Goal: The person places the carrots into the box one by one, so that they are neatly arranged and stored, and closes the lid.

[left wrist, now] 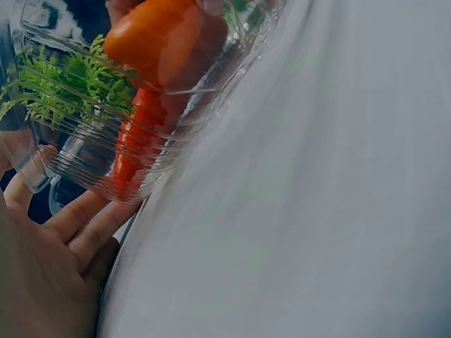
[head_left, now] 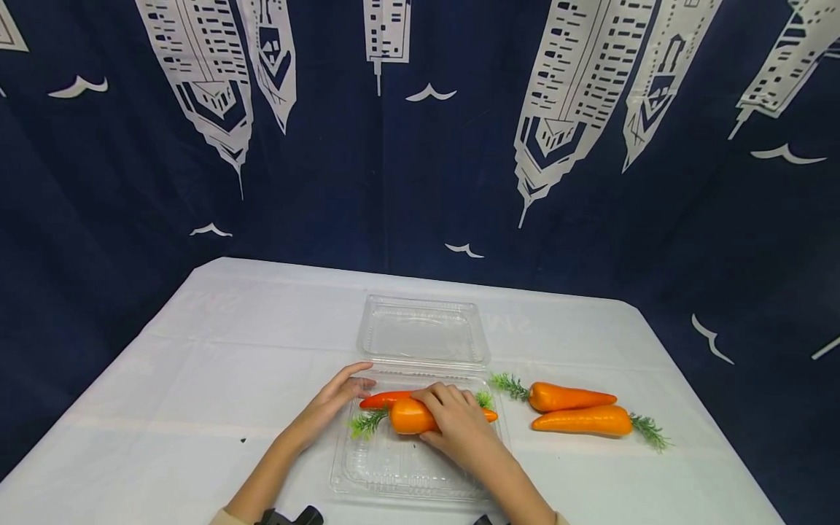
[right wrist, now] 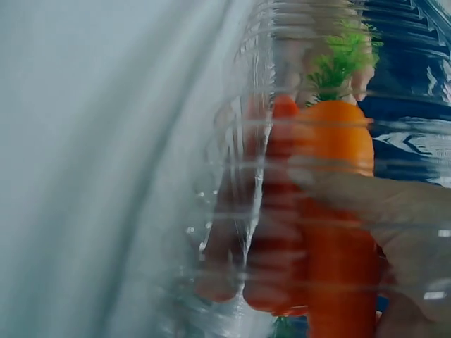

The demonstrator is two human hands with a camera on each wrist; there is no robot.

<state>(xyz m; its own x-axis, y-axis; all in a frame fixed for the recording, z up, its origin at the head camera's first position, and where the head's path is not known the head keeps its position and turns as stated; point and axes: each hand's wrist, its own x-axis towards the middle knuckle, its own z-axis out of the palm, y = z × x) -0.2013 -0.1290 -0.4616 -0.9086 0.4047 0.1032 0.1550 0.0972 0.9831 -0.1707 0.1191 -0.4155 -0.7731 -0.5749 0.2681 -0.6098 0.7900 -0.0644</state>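
Observation:
A clear plastic clamshell container (head_left: 413, 474) lies opened on the table, its lid (head_left: 423, 332) folded back toward the far side. Inside, a red-orange carrot (head_left: 386, 399) lies crosswise at the rear. In front of it is an orange carrot (head_left: 410, 417) with its green leaves to the left; my right hand (head_left: 459, 426) grips it from above, thumb on the near side. My left hand (head_left: 335, 397) is at the container's left rear corner, fingers extended. In the left wrist view, the left fingers (left wrist: 88, 218) reach along the outside of the clear wall.
Two more orange carrots lie side by side right of the container: the farther carrot (head_left: 571, 397) has leaves to the left, the nearer carrot (head_left: 584, 421) to the right. A white cloth (head_left: 197, 408) covers the table. A dark blue curtain (head_left: 394, 182) hangs behind.

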